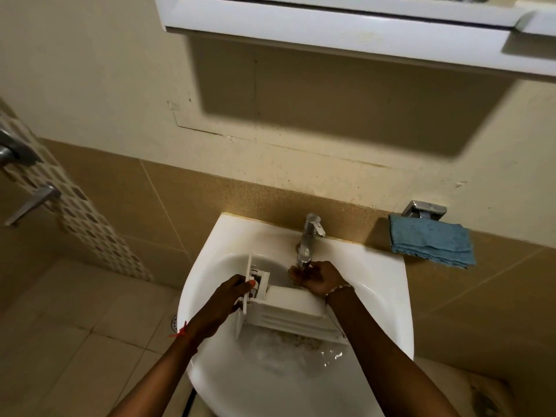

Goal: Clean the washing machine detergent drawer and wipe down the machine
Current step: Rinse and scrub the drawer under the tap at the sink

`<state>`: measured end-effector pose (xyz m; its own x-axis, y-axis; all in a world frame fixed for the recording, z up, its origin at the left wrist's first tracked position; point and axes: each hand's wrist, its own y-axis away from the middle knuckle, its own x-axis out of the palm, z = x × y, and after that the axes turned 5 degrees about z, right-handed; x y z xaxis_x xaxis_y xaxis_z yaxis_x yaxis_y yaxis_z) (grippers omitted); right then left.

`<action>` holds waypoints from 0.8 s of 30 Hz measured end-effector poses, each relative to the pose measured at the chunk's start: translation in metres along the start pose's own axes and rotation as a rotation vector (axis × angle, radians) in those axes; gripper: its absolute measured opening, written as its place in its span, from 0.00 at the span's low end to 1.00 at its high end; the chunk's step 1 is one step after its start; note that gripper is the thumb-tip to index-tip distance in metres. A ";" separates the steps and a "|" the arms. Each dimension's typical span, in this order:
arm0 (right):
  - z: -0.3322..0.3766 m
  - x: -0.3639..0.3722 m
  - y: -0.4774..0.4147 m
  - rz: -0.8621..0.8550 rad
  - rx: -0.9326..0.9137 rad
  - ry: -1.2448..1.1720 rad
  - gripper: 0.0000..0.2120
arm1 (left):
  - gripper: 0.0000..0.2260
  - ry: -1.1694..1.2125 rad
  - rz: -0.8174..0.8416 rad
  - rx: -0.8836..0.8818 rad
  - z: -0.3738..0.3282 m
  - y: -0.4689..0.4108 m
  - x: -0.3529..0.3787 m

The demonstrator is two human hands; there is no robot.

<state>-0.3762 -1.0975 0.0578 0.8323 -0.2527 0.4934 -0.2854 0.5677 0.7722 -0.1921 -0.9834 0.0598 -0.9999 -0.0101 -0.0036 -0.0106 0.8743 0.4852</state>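
The white plastic detergent drawer [288, 308] lies across the bowl of a white washbasin [382, 266], upside down or on its side, its front panel to the left. My left hand [231, 296] grips that front panel end. My right hand [316, 278] sits just under the spout of the chrome tap [310, 236], fingers curled around the spout tip, wrist resting near the drawer's far end. Foamy water pools in the basin below the drawer.
A folded blue cloth [433, 242] hangs on a chrome holder [424, 209] on the tiled wall to the right. A white cabinet [331, 25] hangs overhead. Shower fittings [27, 203] jut from the wall at left; a floor drain [174, 322] lies beside the basin.
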 end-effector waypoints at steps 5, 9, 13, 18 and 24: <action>-0.005 0.003 -0.020 0.036 0.076 -0.027 0.14 | 0.11 -0.001 -0.002 -0.024 0.001 -0.001 -0.001; 0.000 0.004 -0.016 0.087 0.105 0.063 0.11 | 0.11 0.054 -0.048 -0.085 -0.008 -0.009 -0.002; 0.016 -0.017 -0.007 0.127 0.160 0.133 0.12 | 0.18 -0.006 -0.050 -0.103 -0.024 -0.017 0.005; 0.023 -0.025 0.026 0.157 0.135 0.317 0.13 | 0.19 -0.154 -0.080 -0.052 -0.022 -0.023 0.006; 0.020 -0.019 0.050 0.295 0.039 0.635 0.16 | 0.22 -0.208 -0.179 0.127 -0.007 -0.005 0.014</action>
<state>-0.4158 -1.0803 0.0954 0.8305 0.4210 0.3647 -0.5493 0.5107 0.6614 -0.2065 -0.9917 0.0637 -0.9610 -0.0811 -0.2645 -0.1733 0.9216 0.3472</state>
